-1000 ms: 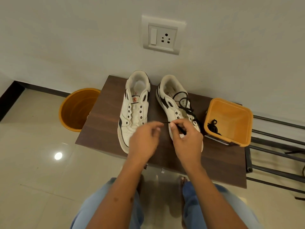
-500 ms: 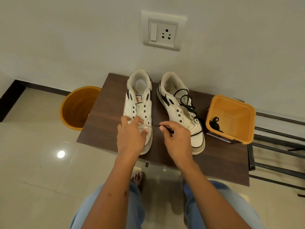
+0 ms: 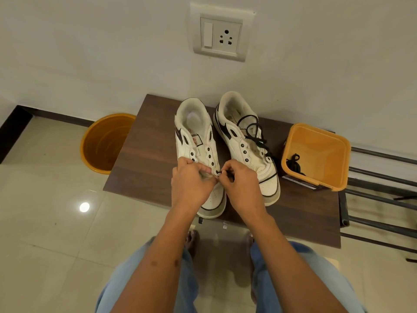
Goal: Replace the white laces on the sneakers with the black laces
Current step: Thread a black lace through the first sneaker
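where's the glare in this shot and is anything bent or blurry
Head view: a bright round light reflection glares off the glossy floor tiles at left; wide-angle distortion bows the wall socket and table edges; hands and sneakers look reasonably sharp.

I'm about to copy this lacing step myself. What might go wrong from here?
The right hand pinches only the black lace tip at a low eyelet of the left sneaker; it may slip out. That sneaker's toe overhangs the table edge, so pulling towards the body might tip it off, though the left hand holds it.
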{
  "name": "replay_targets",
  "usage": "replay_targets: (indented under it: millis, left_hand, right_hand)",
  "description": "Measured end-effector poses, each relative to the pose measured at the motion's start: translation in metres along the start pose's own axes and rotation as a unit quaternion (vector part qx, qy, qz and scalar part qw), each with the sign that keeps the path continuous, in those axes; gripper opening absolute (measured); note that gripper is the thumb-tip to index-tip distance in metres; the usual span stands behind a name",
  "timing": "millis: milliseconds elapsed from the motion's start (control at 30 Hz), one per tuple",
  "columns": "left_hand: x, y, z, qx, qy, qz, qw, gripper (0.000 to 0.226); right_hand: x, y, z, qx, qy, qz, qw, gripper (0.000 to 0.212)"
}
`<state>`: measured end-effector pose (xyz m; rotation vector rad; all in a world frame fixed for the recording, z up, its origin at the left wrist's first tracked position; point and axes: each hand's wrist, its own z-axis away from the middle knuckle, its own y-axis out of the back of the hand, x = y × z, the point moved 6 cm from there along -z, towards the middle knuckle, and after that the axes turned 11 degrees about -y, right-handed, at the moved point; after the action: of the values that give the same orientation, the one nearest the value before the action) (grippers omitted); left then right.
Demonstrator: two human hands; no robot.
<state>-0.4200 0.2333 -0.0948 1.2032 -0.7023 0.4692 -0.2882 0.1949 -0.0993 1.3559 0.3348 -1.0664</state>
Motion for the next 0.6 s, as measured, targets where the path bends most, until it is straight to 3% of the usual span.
replay_targets:
  millis: [267,600]
  left_hand:
    - [0.003,0.0015,-0.0016,0.026,-0.033,0.011,0.999,0.012]
    - [0.0034,-0.0002,-0.0014,0.021,-0.025,0.031,0.999,0.012]
  right_hand:
    - [-0.0089,-0.0002,0.0044,0.008,0.025,0.126,0.992,0.01]
    - [-0.0046,0.0006,0.0041,0.024,0.02,0.082,0.996,0.005]
